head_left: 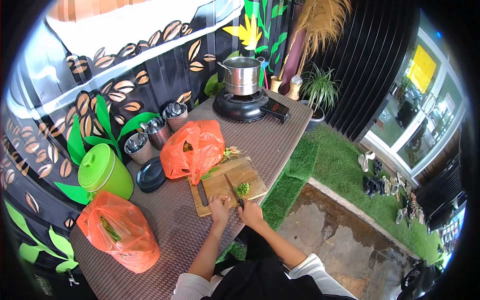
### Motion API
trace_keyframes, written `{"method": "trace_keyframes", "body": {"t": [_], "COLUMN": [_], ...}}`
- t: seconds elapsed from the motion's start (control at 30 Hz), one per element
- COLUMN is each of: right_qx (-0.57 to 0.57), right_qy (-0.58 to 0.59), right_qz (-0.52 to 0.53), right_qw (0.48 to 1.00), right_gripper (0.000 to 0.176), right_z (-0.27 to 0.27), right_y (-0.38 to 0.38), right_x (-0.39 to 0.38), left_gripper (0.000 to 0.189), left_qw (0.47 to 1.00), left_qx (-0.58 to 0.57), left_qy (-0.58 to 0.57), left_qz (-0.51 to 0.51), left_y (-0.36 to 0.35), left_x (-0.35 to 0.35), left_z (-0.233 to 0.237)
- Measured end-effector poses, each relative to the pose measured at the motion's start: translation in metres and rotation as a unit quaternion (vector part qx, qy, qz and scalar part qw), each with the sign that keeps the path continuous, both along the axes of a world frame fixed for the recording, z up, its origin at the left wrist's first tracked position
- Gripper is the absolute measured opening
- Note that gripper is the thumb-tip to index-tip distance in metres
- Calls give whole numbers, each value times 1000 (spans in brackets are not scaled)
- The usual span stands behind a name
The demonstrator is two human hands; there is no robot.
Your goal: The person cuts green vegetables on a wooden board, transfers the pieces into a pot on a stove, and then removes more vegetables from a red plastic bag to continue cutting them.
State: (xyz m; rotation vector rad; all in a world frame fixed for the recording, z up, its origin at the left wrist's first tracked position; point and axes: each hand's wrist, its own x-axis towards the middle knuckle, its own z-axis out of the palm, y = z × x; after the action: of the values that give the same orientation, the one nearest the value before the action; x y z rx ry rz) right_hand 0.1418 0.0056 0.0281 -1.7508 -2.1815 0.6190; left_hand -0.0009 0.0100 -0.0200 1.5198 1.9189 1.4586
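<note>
My right hand is wrapped round the handle of a knife, whose blade points away over a wooden cutting board. Chopped green herbs lie in a small pile just right of the blade. At the near edge of the board is my left hand, its fingers curled; whatever they hold is too small to make out. An orange plastic bag rests against the board's far left corner, with leafy stems beside it.
A steel pot stands on a black portable stove at the far end. Cutlery cups, black plates, a green container and a second orange bag line the left. The table's edge runs along the right.
</note>
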Motion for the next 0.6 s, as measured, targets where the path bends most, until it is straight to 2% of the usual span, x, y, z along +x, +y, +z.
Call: {"method": "trace_keyframes", "body": {"t": [0.1,0.3,0.53,0.6], "right_qx": [-26,-72,-120,-131], "right_qy": [29,17,-97,-116], "right_qz": [20,5,64,77], "right_qw": [999,997,986,982], "right_gripper": [32,36,39,40], "right_z": [-4,-2,44,39], "right_y": [3,7,11,10], "right_x": [1,-6,-13,-14], "left_gripper": [8,8,9,20], "left_qw": [997,992,993,991], "left_qx": [5,31,34,41], "left_qy": [69,101,79,79], "left_qz": [-15,-61,-77,-98], "left_y": [0,7,3,3], "left_x": [2,4,-1,-4], "left_z": [8,5,2,0]}}
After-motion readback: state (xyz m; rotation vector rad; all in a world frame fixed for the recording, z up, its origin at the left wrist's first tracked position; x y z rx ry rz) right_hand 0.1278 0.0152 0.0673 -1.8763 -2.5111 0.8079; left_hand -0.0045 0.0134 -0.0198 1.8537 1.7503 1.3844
